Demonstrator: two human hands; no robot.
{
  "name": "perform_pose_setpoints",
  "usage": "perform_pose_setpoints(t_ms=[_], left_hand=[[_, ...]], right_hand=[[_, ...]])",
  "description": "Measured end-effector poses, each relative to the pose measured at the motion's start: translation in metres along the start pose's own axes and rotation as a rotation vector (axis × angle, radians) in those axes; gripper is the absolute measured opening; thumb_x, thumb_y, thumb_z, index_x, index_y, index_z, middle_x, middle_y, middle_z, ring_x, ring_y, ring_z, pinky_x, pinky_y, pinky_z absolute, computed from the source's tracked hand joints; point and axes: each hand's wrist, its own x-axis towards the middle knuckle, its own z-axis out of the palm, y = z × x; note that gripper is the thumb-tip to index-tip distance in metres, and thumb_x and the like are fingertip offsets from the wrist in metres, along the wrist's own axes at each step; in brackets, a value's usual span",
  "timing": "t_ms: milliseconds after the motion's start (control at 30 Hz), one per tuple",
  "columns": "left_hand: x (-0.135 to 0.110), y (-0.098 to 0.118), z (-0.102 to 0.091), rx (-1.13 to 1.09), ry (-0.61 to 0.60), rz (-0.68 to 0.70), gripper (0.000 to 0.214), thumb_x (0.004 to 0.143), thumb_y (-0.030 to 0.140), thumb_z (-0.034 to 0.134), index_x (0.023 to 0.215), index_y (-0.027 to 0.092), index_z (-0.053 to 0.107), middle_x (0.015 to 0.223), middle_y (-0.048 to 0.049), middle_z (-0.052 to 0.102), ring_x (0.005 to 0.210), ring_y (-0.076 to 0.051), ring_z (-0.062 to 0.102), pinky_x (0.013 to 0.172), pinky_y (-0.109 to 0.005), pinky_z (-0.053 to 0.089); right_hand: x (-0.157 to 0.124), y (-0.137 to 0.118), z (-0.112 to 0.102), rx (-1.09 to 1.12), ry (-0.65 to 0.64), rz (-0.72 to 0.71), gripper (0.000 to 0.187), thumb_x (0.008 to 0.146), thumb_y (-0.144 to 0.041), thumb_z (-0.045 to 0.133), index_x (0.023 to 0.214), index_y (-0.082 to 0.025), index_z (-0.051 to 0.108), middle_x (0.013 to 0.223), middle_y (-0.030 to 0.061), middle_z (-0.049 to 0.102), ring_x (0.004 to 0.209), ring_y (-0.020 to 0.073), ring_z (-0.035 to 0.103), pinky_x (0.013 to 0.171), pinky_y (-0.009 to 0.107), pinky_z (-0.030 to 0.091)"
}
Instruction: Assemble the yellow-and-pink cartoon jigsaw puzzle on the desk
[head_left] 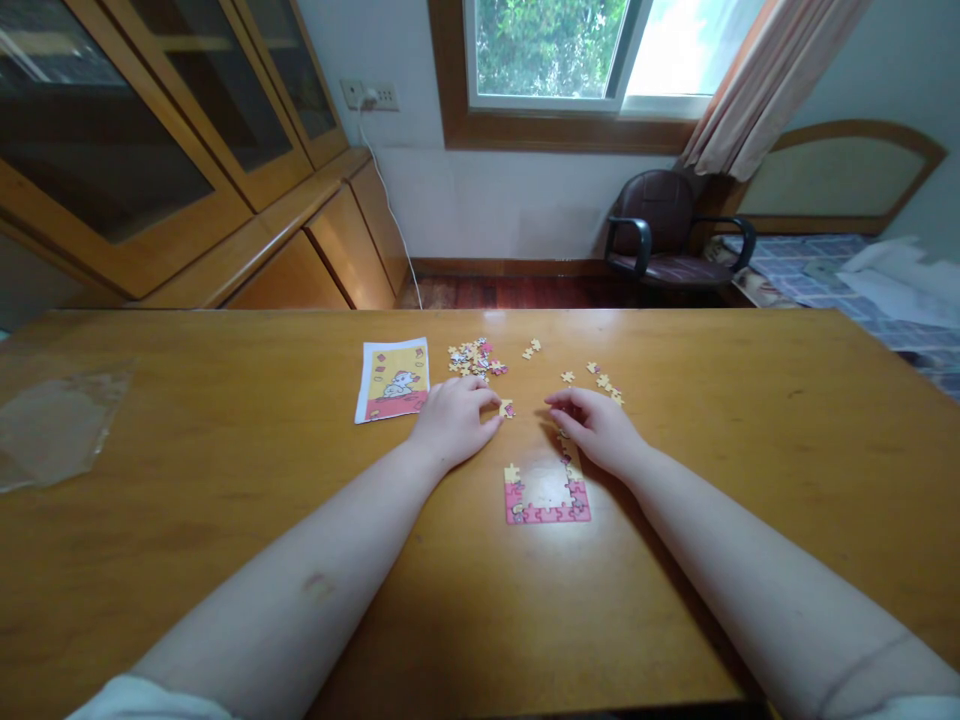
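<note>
The half-built pink and yellow jigsaw frame point(547, 514) lies flat on the wooden worktop point(225, 480), close in front of the person and between the two forearms. Its pink bottom edge is joined, and short stretches climb both sides. The middle is bare wood and the top edge is missing, so I judge that most of the work is left. Just above the frame, the left hand point(452, 422) has its fingers drawn narrow, with thumb and forefinger pinching a small yellow jigsaw piece point(507, 408). The right hand point(598, 428) rests curled over the frame's upper right corner, thumb and forefinger nearly meeting; whether it holds anything I cannot tell. Beyond the hands is a heap of loose jigsaw pieces point(472, 358), and a thinner scatter of pieces point(604, 382) lies to the right. A printed picture card with a white animal on yellow point(393, 380) lies just beside the left hand. A crumpled clear plastic bag point(56, 425) sits well apart at the far left edge. Past the worktop stand a dark brown armchair point(660, 235) under the window and a glass-fronted wooden cabinet point(150, 150). Nothing crowds the frame except the hands themselves.
</note>
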Motion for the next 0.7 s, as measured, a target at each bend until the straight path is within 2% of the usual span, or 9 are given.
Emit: perform_pose_setpoints(t_ms=[267,567,700], left_hand=[[-0.0006,-0.0015,0.0030,-0.014,0.026,0.042,0.018,0.087,0.035,0.060,0.092,0.026,0.074,0.106,-0.0037,0.068,0.099,-0.025,0.062,0.087,-0.041,0.047],[0.0000,-0.0014,0.0024,-0.018,-0.024,0.098,0.017,0.086,0.032,0.060,0.089,0.027,0.076,0.103,-0.0031,0.069,0.098,-0.024,0.062,0.086,-0.040,0.047],[-0.0004,-0.0011,0.0023,-0.032,0.002,0.104,0.020,0.087,0.032,0.058,0.093,0.026,0.076,0.104,-0.0036,0.069,0.098,-0.024,0.062,0.086,-0.040,0.047]], right_hand=[[0.0007,-0.0007,-0.0001,-0.004,-0.006,0.004,0.018,0.087,-0.027,0.059,0.100,-0.019,0.069,0.087,0.0051,0.072,0.075,0.0169,0.063,0.071,0.030,0.049],[0.0004,0.0005,0.0007,0.005,-0.005,0.010,0.019,0.087,-0.028,0.058,0.100,-0.019,0.069,0.088,0.0052,0.072,0.075,0.0172,0.063,0.071,0.031,0.049],[0.0008,-0.0013,-0.0001,0.008,-0.008,0.009,0.019,0.087,-0.028,0.058,0.100,-0.020,0.069,0.088,0.0054,0.073,0.075,0.0173,0.064,0.071,0.031,0.050]])
